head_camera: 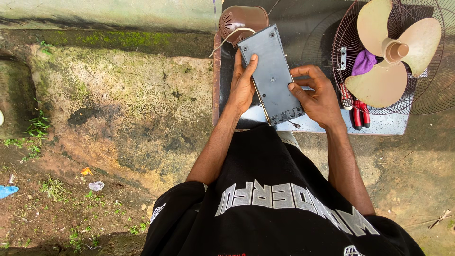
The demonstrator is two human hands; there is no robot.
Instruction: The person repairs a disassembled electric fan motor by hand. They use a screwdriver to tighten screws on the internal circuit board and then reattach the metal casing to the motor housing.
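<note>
I hold a flat dark grey rectangular casing (pixel 272 71) with both hands above a low work board (pixel 327 124). My left hand (pixel 242 85) grips its left long edge, thumb on the face. On the right edge rests my right hand (pixel 316 95), fingers curled over the side. The casing is tilted, its far end pointing up and left, with screw holes at its corners.
A brown fan motor housing (pixel 244 20) with a white cord lies behind the casing. A wire fan guard (pixel 426 90) holds a beige three-blade propeller (pixel 395 50) and a purple cloth (pixel 363 62). Red-handled pliers (pixel 361 114) lie by the guard. Mossy concrete (pixel 118 95) spreads left.
</note>
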